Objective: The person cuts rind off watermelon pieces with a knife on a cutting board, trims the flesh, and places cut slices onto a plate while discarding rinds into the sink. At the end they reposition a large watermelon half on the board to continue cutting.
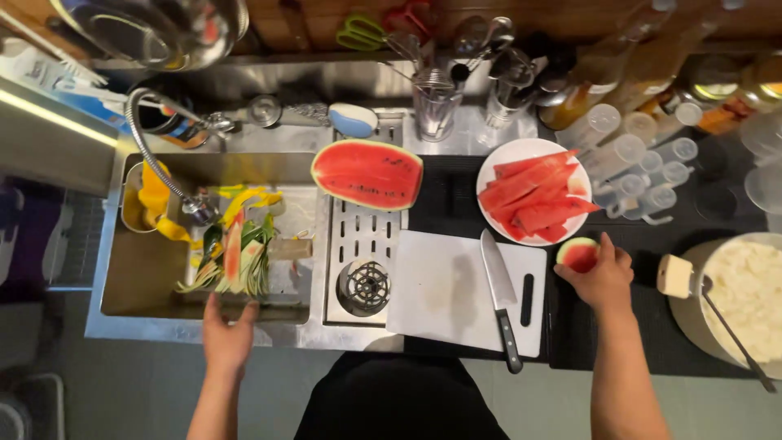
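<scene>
**A:** So where's the watermelon end piece sitting right now?

**B:** Right hand has it, fingers curled around the rim, just off the right edge of the white cutting board and right below the white plate. Its red cut face points up toward the camera. It's a small round cap, so no real long axis that I can make out.

**A:** And the knife?

**B:** Lying on the board, not held. Long axis runs near to far, black handle toward the person, tip toward the plate. Red watermelon strips are piled on that plate.

**A:** Left hand?

**B:** Fingers open and spread, resting on the near rim of the sink, just in front of a heap of green and yellow peels.

**A:** Rest of the counter?

**B:** Half a watermelon lies cut side up on the steel drain rack. Black mat under the board, bottles and clear cups along the back right, utensil holders behind, a big bowl of white stuff far right.
</scene>
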